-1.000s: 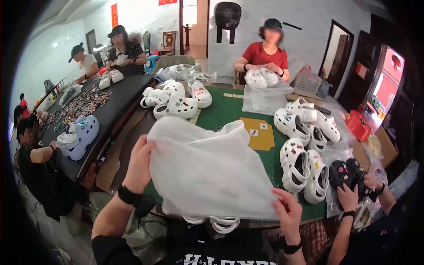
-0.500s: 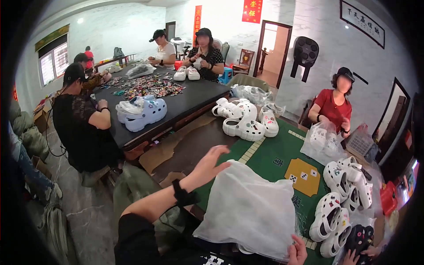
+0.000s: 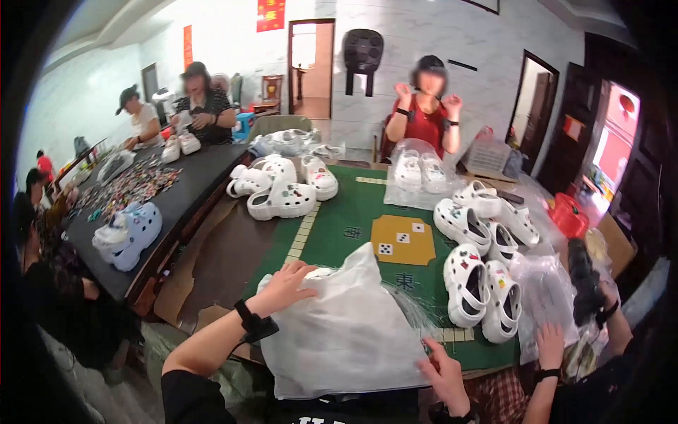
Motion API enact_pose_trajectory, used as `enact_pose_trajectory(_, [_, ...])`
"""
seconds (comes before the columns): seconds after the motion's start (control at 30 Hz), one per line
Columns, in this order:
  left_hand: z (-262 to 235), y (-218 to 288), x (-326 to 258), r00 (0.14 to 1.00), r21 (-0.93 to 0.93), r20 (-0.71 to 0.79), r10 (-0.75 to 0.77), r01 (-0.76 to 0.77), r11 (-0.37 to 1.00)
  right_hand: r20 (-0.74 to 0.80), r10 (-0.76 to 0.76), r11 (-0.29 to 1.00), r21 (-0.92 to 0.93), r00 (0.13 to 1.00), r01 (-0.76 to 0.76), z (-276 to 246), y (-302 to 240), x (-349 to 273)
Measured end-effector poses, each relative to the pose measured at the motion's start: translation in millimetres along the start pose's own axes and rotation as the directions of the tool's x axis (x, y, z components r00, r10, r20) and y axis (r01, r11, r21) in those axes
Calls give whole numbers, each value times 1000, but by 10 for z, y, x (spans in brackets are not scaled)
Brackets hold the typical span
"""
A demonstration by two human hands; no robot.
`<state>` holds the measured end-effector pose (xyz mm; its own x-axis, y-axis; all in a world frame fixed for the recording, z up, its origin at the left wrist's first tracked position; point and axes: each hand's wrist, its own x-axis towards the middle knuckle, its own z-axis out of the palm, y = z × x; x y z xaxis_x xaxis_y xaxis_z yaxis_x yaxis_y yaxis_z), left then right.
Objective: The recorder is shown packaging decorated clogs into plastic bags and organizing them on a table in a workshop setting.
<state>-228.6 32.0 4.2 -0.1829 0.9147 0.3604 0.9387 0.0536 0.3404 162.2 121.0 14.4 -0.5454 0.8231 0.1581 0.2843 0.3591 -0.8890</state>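
A white, translucent plastic bag (image 3: 346,332) lies in front of me at the near edge of the green table mat, its upper edge rising to a peak. My left hand (image 3: 286,288) bends over the bag's upper left edge, fingers and thumb closed on it. Beside those fingers a bit of something white shows; the bag hides the rest. At the bag's right edge is my right hand (image 3: 443,374), its fingers slightly curled and apart, with thin clear plastic strands (image 3: 409,307) close by. Both wrists wear dark bands.
White clogs with charms (image 3: 466,286) stand right of the bag; more clogs (image 3: 282,198) sit far left. Across the table, a person in red (image 3: 427,120) faces bagged clogs (image 3: 418,169). At right, another person's hand (image 3: 551,346) touches a clear bag. A dark table (image 3: 191,169) holds small charms.
The view has swung right. My left hand has come down from above onto the bag's upper edge. The bag's top has lifted to a peak. The person in red has raised both hands.
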Motion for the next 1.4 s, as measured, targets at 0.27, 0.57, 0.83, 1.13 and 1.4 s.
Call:
enact_pose_trajectory(0.27, [-69, -63, 79, 957, -285, -90, -274, 239, 928, 236, 21, 998, -56, 972, -8, 1, 142, 56])
enact_pose_trajectory(0.57, [-651, 409, 134, 899, -464, -337, -279, 99, 880, 201, -4, 879, 467, 980, -92, -190, 13, 643])
enact_pose_trajectory(0.83, [-565, 479, -519, 873, -360, -440, -210, 43, 932, -290, 151, 693, 713, 945, 108, -920, 98, 1248])
enact_pose_trajectory(1.13, [-526, 685, -996, 814, -414, -413, -409, 232, 880, -948, 102, 911, 211, 301, 355, -2251, 1030, 1607])
enact_pose_trajectory(1.4, [-485, 746, -916, 907, -406, -258, -333, 211, 889, -813, 396, 918, 335, 426, -214, -2247, 2110, 1742])
